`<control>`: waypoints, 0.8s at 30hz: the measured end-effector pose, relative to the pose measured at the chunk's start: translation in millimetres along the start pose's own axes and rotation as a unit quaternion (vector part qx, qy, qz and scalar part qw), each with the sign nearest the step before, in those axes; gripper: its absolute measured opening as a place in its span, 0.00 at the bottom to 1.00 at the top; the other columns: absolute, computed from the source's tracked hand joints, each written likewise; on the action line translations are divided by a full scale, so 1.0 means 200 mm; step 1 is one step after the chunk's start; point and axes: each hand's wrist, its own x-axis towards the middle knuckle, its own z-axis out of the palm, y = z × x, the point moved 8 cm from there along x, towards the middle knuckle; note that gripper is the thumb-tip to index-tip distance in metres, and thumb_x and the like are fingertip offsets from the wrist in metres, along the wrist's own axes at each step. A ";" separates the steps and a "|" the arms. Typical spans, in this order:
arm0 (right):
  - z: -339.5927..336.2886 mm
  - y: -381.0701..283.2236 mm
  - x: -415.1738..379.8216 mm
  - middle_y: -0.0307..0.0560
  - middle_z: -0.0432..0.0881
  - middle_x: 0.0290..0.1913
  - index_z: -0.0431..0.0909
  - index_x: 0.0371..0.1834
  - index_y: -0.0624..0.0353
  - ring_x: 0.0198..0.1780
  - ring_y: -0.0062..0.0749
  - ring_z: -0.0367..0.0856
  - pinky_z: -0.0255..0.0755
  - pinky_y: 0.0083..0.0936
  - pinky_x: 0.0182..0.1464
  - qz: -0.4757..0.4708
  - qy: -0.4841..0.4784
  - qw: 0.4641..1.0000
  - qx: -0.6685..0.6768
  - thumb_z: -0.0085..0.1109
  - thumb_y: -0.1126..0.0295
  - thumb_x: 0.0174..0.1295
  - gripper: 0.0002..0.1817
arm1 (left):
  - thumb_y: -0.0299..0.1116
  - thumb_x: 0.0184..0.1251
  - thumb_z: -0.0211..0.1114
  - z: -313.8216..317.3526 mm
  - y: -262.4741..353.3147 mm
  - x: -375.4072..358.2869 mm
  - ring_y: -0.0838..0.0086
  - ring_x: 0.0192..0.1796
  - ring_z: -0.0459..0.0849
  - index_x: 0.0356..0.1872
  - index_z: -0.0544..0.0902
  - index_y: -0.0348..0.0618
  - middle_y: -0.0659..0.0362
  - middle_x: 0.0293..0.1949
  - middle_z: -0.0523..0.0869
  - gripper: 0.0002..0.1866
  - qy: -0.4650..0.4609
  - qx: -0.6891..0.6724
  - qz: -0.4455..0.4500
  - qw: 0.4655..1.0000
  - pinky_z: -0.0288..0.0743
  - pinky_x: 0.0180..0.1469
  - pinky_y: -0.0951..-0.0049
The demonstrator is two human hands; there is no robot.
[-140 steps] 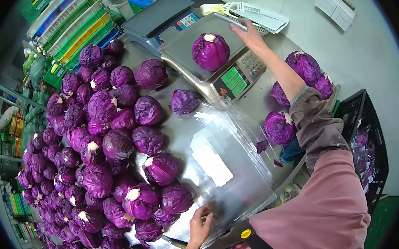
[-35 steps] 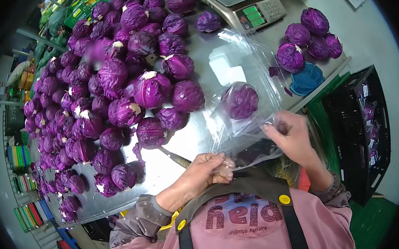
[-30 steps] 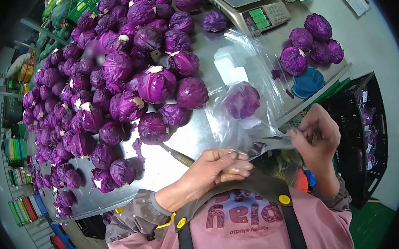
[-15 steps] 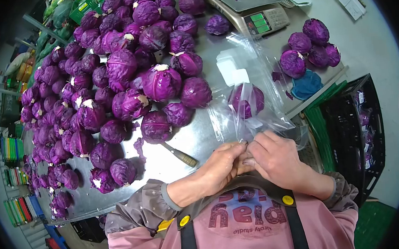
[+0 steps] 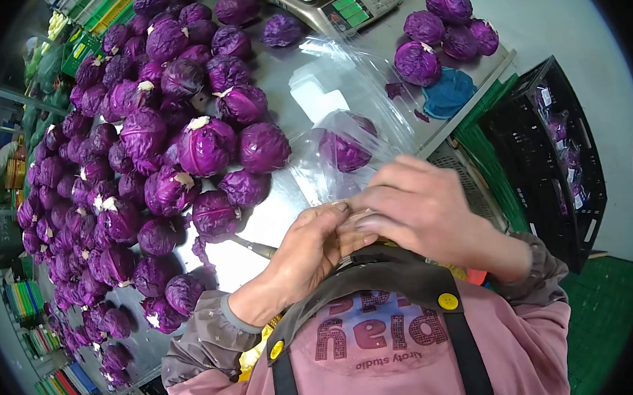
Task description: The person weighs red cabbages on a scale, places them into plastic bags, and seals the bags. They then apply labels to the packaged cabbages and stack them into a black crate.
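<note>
A purple cabbage [image 5: 347, 142] lies inside a clear plastic bag [image 5: 307, 170] on the metal table, just beyond my hands. My left hand [image 5: 298, 246] has its thumb and fingers closed on the gathered end of the bag. My right hand [image 5: 420, 205] is beside it, fingers bent over the same end and slightly blurred; what its fingertips hold is hidden. A knife with a wooden handle [image 5: 257, 247] lies left of my left hand, partly covered by it. White labels [image 5: 317, 98] lie beyond the bagged cabbage.
Many purple cabbages [image 5: 206, 146] are heaped across the left of the metal table [image 5: 139, 338]. A scale [image 5: 347, 8] stands at the back. Several cabbages [image 5: 448, 5] and a blue cloth [image 5: 449, 93] sit at the right corner. A black crate [image 5: 525, 190] holds bagged cabbages at the right.
The view has shifted, so the table and cabbages sit further left and higher. My right hand has moved up over the bag's end, with its fingers more spread along it.
</note>
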 end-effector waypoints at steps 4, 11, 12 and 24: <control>0.12 0.02 -0.02 0.41 0.72 0.32 0.74 0.30 0.56 0.34 0.32 0.73 0.71 0.28 0.29 0.020 -0.041 0.998 -0.043 0.60 0.68 0.41 0.12 | 0.29 0.69 0.40 0.00 0.01 0.00 0.68 0.46 0.78 0.48 0.69 0.24 0.48 0.43 0.77 0.16 0.005 0.005 0.014 1.000 0.72 0.56 0.69; 0.13 0.11 -0.04 0.41 0.73 0.31 0.75 0.32 0.59 0.29 0.35 0.77 0.69 0.29 0.27 0.125 -0.102 0.981 0.104 0.61 0.65 0.49 0.11 | 0.29 0.68 0.41 -0.01 0.01 0.00 0.70 0.46 0.78 0.47 0.69 0.26 0.50 0.42 0.77 0.15 0.023 0.006 0.025 0.999 0.72 0.54 0.71; 0.13 0.11 -0.04 0.41 0.73 0.31 0.75 0.32 0.59 0.29 0.35 0.77 0.69 0.29 0.27 0.124 -0.104 0.981 0.104 0.61 0.65 0.49 0.11 | 0.29 0.68 0.41 0.01 0.02 0.00 0.70 0.46 0.78 0.47 0.69 0.27 0.51 0.42 0.77 0.15 0.014 -0.002 0.025 1.000 0.72 0.54 0.71; 0.10 0.05 -0.03 0.45 0.68 0.31 0.70 0.32 0.58 0.28 0.39 0.76 0.69 0.32 0.27 0.071 -0.108 0.991 0.039 0.57 0.70 0.50 0.08 | 0.30 0.67 0.43 -0.01 0.04 0.03 0.69 0.48 0.78 0.51 0.68 0.26 0.49 0.47 0.77 0.17 0.025 0.051 0.038 0.998 0.70 0.57 0.72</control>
